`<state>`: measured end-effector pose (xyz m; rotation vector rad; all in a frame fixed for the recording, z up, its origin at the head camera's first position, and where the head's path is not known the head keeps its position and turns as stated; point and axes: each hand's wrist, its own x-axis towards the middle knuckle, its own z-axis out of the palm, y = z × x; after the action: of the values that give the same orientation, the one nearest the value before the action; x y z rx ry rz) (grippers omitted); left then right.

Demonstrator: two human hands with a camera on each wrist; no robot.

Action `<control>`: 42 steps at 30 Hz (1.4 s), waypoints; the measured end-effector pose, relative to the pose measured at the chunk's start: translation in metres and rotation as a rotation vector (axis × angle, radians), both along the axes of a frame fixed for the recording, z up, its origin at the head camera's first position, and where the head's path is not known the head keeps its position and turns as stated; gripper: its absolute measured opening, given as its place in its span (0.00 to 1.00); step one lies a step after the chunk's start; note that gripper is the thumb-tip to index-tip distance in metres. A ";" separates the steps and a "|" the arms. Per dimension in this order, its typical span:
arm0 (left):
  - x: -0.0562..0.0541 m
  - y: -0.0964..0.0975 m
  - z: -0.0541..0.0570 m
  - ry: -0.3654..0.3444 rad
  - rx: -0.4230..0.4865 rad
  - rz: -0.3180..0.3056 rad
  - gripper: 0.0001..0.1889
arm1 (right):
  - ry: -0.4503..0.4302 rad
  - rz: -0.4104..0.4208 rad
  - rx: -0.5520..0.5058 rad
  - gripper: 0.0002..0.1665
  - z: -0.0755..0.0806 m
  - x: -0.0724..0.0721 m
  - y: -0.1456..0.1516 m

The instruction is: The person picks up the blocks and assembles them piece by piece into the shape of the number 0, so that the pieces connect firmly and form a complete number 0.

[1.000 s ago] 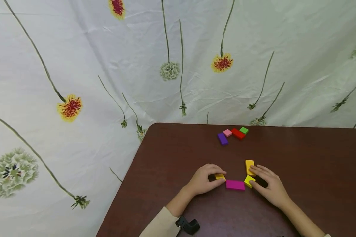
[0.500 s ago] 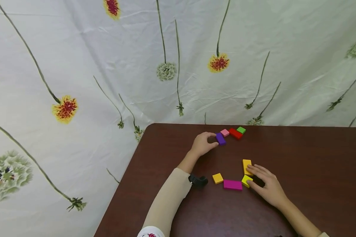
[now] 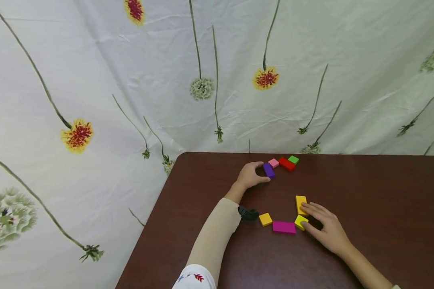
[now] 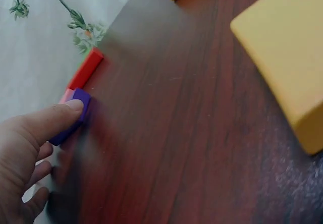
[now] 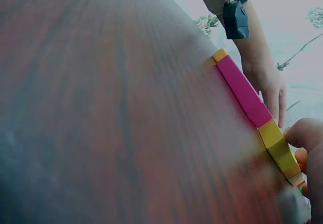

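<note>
My left hand (image 3: pixel 248 176) reaches to the far blocks and holds a purple block (image 3: pixel 269 170) between thumb and fingers. In the left wrist view the thumb lies against the purple block (image 4: pixel 75 114); its far side is hidden. My right hand (image 3: pixel 327 228) rests by the nearer row, fingertips on an upright-lying orange-yellow block (image 3: pixel 300 202) and thumb on a bright yellow block (image 3: pixel 301 222). A magenta block (image 3: pixel 283 227) lies left of the yellow one, and a small orange block (image 3: pixel 265 219) sits at the magenta block's left end.
Beside the purple block lie a pink block (image 3: pixel 273 163), a red block (image 3: pixel 286 163) and a green block (image 3: pixel 293 159), near the far edge of the dark brown table (image 3: pixel 376 208). A flowered cloth (image 3: pixel 159 60) hangs behind the table.
My left hand has left the small orange block and moved forward to the purple block, where its thumb and fingers now close around it. The right hand stays at its blocks.
</note>
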<state>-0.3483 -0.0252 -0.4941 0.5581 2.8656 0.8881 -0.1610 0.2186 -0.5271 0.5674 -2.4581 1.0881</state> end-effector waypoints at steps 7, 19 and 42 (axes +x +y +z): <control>-0.002 -0.001 -0.004 0.012 -0.021 0.012 0.36 | 0.004 -0.007 0.011 0.27 0.001 0.001 -0.003; 0.004 -0.006 -0.003 0.064 0.023 -0.024 0.32 | 0.035 -0.005 0.015 0.27 0.002 0.001 -0.002; 0.061 -0.047 -0.003 -0.001 0.127 -0.208 0.32 | 0.029 -0.024 0.034 0.28 0.002 0.001 -0.001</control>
<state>-0.2868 -0.0724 -0.4972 0.8494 2.6994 1.0368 -0.1602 0.2179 -0.5249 0.5582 -2.4567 1.0238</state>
